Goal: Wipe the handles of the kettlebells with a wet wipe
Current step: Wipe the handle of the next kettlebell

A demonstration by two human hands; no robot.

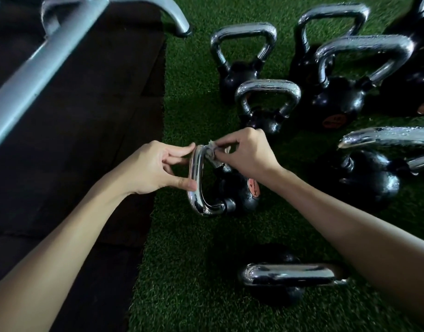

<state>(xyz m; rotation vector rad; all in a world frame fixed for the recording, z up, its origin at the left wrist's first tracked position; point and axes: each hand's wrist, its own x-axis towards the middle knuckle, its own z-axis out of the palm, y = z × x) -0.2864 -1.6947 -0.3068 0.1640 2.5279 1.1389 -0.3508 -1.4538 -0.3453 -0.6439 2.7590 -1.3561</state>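
tipped kettlebell [232,188]: mid turf [182,248], handle [196,185] pointing left
left hand [155,168]: pinching handle, left side
right hand [250,155]: pressing wipe [212,155] on handle's far end
near kettlebell [287,276]: in front
rear kettlebells [335,99]: behind, right
mat [91,144]: left of turf
frame [38,68]: over mat

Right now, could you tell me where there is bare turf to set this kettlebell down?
Bare turf lies between the tilted kettlebell and the nearest kettlebell, and along the black mat left of the far kettlebells, which crowd the right.
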